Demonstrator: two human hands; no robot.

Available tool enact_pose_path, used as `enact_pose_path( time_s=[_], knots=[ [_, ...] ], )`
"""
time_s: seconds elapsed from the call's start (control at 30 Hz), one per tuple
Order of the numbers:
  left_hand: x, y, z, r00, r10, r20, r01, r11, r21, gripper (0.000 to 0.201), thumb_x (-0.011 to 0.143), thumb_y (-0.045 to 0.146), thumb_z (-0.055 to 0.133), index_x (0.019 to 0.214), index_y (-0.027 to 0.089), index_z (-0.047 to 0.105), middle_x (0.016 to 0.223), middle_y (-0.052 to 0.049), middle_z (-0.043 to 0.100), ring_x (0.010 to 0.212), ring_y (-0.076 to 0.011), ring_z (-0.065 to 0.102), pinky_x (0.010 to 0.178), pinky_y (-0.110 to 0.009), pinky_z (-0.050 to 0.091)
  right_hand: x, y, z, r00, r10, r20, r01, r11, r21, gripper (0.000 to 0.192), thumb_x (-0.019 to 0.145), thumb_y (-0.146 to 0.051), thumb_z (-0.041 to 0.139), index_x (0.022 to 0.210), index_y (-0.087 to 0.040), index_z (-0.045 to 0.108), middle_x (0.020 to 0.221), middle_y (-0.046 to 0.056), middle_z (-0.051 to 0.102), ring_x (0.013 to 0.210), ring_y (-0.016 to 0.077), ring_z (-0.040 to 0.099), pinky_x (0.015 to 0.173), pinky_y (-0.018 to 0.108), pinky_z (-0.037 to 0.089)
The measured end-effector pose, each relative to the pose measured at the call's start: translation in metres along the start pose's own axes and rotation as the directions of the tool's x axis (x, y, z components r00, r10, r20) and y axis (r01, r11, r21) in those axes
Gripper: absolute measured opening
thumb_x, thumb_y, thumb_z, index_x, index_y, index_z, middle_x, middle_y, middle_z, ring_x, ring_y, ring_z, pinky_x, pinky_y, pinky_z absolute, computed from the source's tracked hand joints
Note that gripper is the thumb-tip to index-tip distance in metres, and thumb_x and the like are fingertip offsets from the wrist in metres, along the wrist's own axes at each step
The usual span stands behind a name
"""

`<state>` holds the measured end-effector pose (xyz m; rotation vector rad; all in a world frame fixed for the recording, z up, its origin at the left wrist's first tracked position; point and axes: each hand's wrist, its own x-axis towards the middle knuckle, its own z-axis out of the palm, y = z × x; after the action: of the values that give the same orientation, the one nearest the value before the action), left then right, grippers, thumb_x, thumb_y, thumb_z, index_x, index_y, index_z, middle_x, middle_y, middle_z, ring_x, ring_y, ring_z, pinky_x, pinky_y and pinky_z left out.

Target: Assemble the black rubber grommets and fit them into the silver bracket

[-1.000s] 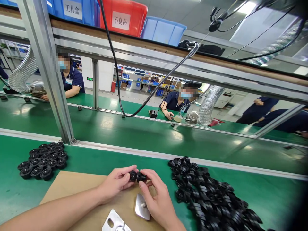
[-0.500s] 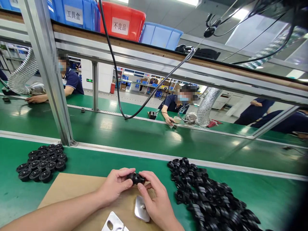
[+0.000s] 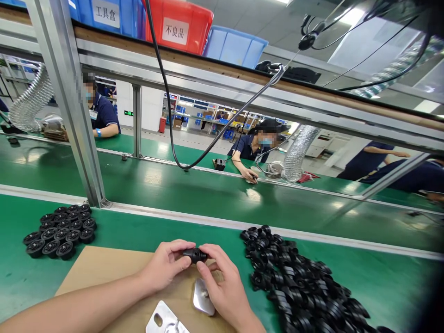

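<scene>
I see both hands pinching one small black plastic part (image 3: 195, 255) between them: left hand (image 3: 166, 266) grips its left end, right hand (image 3: 222, 286) its right end, over the cardboard sheet (image 3: 104, 270) at the near edge of the green bench mat (image 3: 156, 231). Loose black parts pile (image 3: 298, 286) on the right, neat stacked cluster (image 3: 60, 230) at left (two metal plates (image 3: 203, 296) under my wrists).
</scene>
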<state>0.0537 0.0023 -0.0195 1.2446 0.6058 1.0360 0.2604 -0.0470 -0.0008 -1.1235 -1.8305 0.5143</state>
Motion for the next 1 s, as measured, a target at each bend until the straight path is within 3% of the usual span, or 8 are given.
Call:
enact_pose_path(
  time_s=[0.33,0.5,0.7,1.0],
  knots=[
    [-0.001,-0.006,-0.001,0.996,-0.074,-0.041,0.068,0.989,-0.130,0.058,0.074,0.047,0.096,0.122,0.019,0.081,0.127,-0.016,0.078,0.124,-0.0365,0.068,0.116,-0.054,0.047,0.000,0.002,0.000,1.000,-0.006,-0.008,0.006,1.000,-0.015,0.027,0.103,-0.028,0.060,0.130,-0.026,0.065,0.127,0.013,0.067,0.115,0.0260,0.069,0.086,0.035,0.066],
    [-0.001,-0.003,0.001,0.993,-0.097,-0.062,0.089,0.989,-0.119,0.056,0.069,0.042,0.099,0.117,0.019,0.083,0.119,-0.016,0.081,0.116,-0.0356,0.071,0.108,-0.051,0.053,0.001,0.000,0.000,1.000,-0.018,-0.007,0.018,1.000,-0.002,0.027,0.103,-0.027,0.061,0.130,-0.028,0.065,0.127,0.012,0.068,0.117,0.0261,0.069,0.090,0.037,0.066],
    [0.000,-0.007,0.001,0.997,-0.074,-0.037,0.067,0.986,-0.152,0.053,0.069,0.039,0.099,0.115,0.018,0.083,0.115,-0.014,0.079,0.107,-0.0308,0.072,0.098,-0.044,0.057,0.002,0.000,-0.003,0.999,-0.039,0.021,0.040,0.999,-0.036,0.029,0.102,-0.025,0.061,0.130,-0.029,0.067,0.129,0.012,0.070,0.118,0.0271,0.070,0.083,0.034,0.068],
    [-0.001,-0.008,0.002,0.999,-0.048,-0.023,0.043,0.984,-0.174,0.049,0.072,0.036,0.098,0.114,0.018,0.081,0.114,-0.012,0.078,0.107,-0.0294,0.071,0.097,-0.041,0.056,-0.001,0.006,-0.003,0.999,-0.039,0.020,0.041,0.997,-0.066,0.030,0.102,-0.025,0.061,0.131,-0.031,0.067,0.131,0.010,0.071,0.120,0.0263,0.070,0.085,0.033,0.068]
  ],
)
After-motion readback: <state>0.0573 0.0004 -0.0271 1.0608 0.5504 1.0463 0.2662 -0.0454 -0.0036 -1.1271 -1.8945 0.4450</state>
